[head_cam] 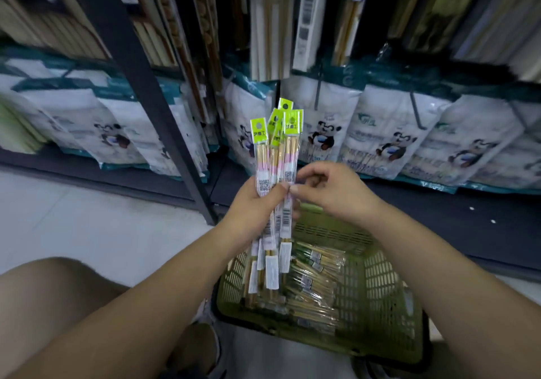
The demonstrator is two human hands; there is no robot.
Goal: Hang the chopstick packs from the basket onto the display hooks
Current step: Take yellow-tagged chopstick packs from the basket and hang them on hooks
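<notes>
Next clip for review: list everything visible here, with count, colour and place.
held chopstick packs: at least four, lime-green headers, upright bunch at centre
basket: one, green, on the floor, lower right
loose chopstick packs: many, clear wrap, inside the basket
panda bags: a row, white and teal, lower shelf
hanging packs: many, mostly wood tones, above the bags
shelf post: one, dark grey, left of centre
left hand: one, grips the bunch
right hand: one, pinches a pack in the bunch
</notes>
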